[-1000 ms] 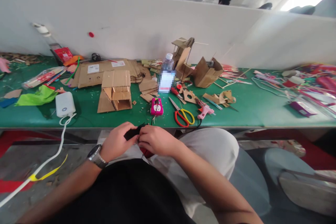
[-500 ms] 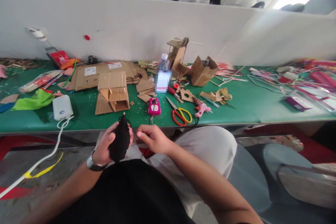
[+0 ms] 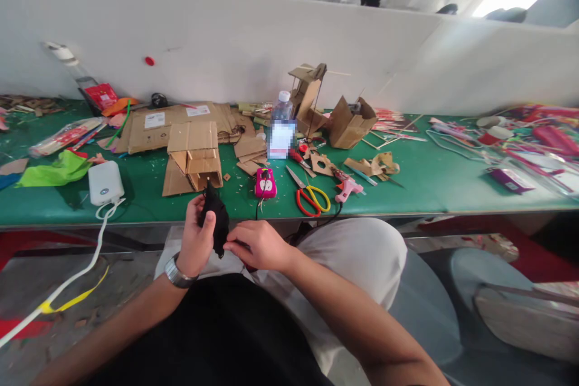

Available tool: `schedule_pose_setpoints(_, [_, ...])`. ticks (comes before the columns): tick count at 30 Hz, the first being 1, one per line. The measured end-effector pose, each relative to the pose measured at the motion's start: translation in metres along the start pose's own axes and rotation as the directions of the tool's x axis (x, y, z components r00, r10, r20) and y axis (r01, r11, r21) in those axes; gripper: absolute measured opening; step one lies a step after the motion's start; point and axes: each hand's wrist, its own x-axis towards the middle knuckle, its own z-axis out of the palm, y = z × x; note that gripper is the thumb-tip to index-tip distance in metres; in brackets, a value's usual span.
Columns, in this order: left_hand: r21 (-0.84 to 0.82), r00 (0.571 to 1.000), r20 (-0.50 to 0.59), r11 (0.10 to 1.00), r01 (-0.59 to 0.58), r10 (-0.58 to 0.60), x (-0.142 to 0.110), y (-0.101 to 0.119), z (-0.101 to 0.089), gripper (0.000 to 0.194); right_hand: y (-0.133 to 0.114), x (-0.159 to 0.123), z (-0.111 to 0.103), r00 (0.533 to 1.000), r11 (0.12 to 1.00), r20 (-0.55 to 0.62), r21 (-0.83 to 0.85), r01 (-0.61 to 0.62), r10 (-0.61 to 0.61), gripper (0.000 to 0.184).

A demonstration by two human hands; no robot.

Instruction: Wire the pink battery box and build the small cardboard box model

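Black, oblong, cloth-like bundle [image 3: 216,220] grasped by left hand [image 3: 195,241]; right hand [image 3: 256,244], at its four o'clock: grip unclear. Slippage possible if tugged.

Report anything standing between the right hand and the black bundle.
Nothing visible stands in the way. The left hand holds the black bundle, and the right hand has its fingertips at the bundle's lower end; whether they touch it is hard to tell. The scissors lie off on the table.
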Motion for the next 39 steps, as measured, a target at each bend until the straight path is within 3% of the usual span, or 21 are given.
schedule_pose_setpoints(2, [0.086,0.999,-0.005,0.996,-0.039,0.039,-0.001,0.003,0.003,0.068,-0.001,0.000,0.002,0.997,0.995,-0.042,-0.074,0.061,-0.064,0.024])
schedule_pose_setpoints(4, [0.131,0.990,0.121,0.987,-0.089,0.073,-0.002,0.007,0.006,0.066,-0.002,-0.001,0.003,0.989,0.985,-0.092,-0.134,0.105,-0.118,0.020])
schedule_pose_setpoints(7, [0.106,0.927,0.357,0.981,-0.164,0.117,-0.007,0.013,0.009,0.060,-0.003,-0.002,0.003,0.974,0.973,-0.168,-0.201,0.117,-0.151,0.014])
schedule_pose_setpoints(10, [0.083,0.893,0.430,0.979,-0.188,0.135,-0.010,0.015,0.010,0.052,-0.003,-0.002,0.000,0.969,0.969,-0.197,-0.224,0.101,-0.147,0.013])
schedule_pose_setpoints(13, [0.158,0.878,0.463,0.964,-0.214,0.119,-0.009,0.015,0.006,0.048,-0.002,0.000,-0.007,0.988,0.989,-0.154,-0.145,0.009,-0.031,0.018])
schedule_pose_setpoints(15, [0.216,0.833,0.545,0.944,-0.248,0.094,-0.006,0.016,0.003,0.046,-0.001,0.001,-0.013,0.984,0.991,-0.127,-0.029,-0.133,0.128,0.020])
schedule_pose_setpoints(17, [0.214,0.762,0.641,0.931,-0.297,0.096,-0.004,0.019,-0.001,0.045,0.001,0.003,-0.021,0.946,0.928,-0.052,0.218,-0.303,0.321,0.022])
schedule_pose_setpoints(19, [0.153,0.695,0.706,0.929,-0.338,0.137,-0.003,0.021,-0.004,0.047,0.003,0.004,-0.029,0.899,0.774,0.107,0.471,-0.423,0.426,0.031])
schedule_pose_setpoints(21, [0.071,0.654,0.733,0.935,-0.346,0.187,-0.003,0.023,-0.007,0.054,0.007,0.005,-0.037,0.869,0.635,0.268,0.599,-0.488,0.415,0.047])
schedule_pose_setpoints(23, [-0.035,0.637,0.733,0.949,-0.313,0.237,-0.004,0.023,-0.010,0.061,0.010,0.005,-0.042,0.857,0.585,0.357,0.628,-0.514,0.370,0.058])
schedule_pose_setpoints(25, [-0.156,0.669,0.695,0.963,-0.218,0.264,-0.006,0.021,-0.013,0.062,0.012,0.003,-0.042,0.847,0.555,0.397,0.640,-0.532,0.353,0.061])
schedule_pose_setpoints(27, [-0.261,0.787,0.575,0.962,-0.082,0.223,-0.007,0.017,-0.015,0.062,0.012,0.002,-0.039,0.845,0.560,0.406,0.632,-0.535,0.348,0.060])
schedule_pose_setpoints(29, [-0.287,0.915,0.396,0.957,0.040,0.081,-0.006,0.012,-0.015,0.062,0.010,0.001,-0.034,0.847,0.585,0.413,0.614,-0.530,0.334,0.057])
schedule_pose_setpoints(31, [-0.206,0.972,0.231,0.973,0.102,-0.053,-0.002,0.009,-0.013,0.059,0.007,0.001,-0.030,0.855,0.638,0.411,0.575,-0.513,0.317,0.052])
schedule_pose_setpoints(34, [0.051,0.989,0.129,0.997,0.061,-0.067,0.006,0.012,-0.011,0.050,0.003,0.001,-0.029,0.871,0.730,0.352,0.484,-0.483,0.342,0.037])
schedule_pose_setpoints(36, [0.218,0.984,0.173,0.974,-0.067,0.029,0.009,0.016,-0.011,0.042,0.003,0.002,-0.031,0.891,0.819,0.267,0.363,-0.445,0.367,0.029])
schedule_pose_setpoints(39, [0.368,0.934,0.316,0.886,-0.281,0.165,0.008,0.020,-0.013,0.032,0.004,0.003,-0.035,0.935,0.935,0.152,0.110,-0.337,0.320,0.019])
